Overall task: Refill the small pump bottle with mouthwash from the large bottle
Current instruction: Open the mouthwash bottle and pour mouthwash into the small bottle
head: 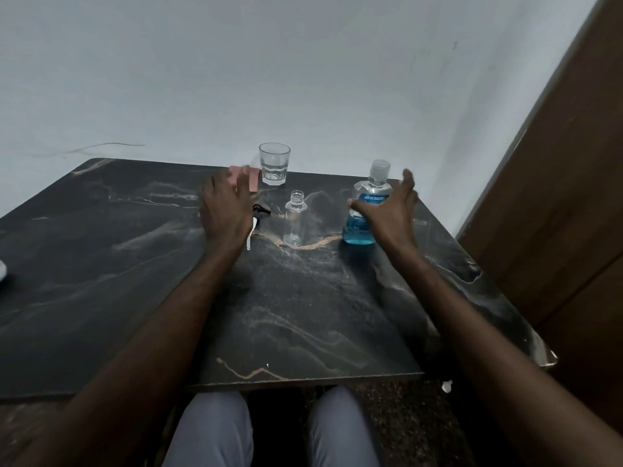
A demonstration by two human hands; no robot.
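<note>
The small pump bottle [295,219] is seen uncapped and empty on the surface [303,315], its pump [258,217] laid beside it. The large bottle [359,232] is capped and nothing is poured. The right grip [391,210] is spread against it, unclosed, and the left grip [226,207] is open, empty.

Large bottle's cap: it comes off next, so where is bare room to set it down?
Bare: near half of table, this side of small bottle, and left of left hand. Crowded: far strip, pink block and glass to large bottle.
</note>
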